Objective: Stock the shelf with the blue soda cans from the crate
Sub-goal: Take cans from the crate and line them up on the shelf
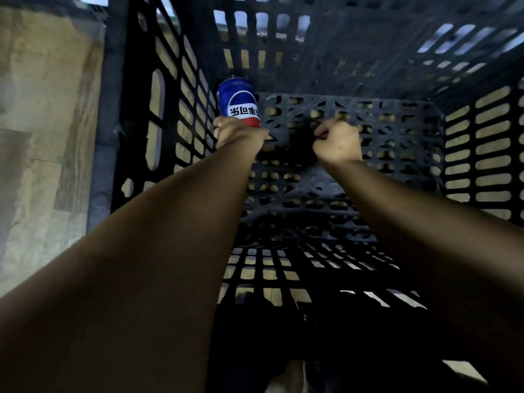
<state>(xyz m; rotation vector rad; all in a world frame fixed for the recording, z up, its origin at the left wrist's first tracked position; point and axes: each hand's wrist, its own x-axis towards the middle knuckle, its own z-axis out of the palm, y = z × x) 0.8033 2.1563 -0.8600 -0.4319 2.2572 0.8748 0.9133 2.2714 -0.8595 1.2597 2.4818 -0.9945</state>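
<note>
Deep inside black slatted crate (368, 66): left hand (235, 133) gripping blue can (238, 102) (near left wall), right hand (337, 141) fisted, empty.

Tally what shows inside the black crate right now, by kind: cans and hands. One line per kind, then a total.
Blue soda cans: 1, the blue can at the crate's left wall, gripped by the left hand.
Hands: 2, the left hand on the can and the right hand, curled with nothing visible in it.
Total: 3
</note>
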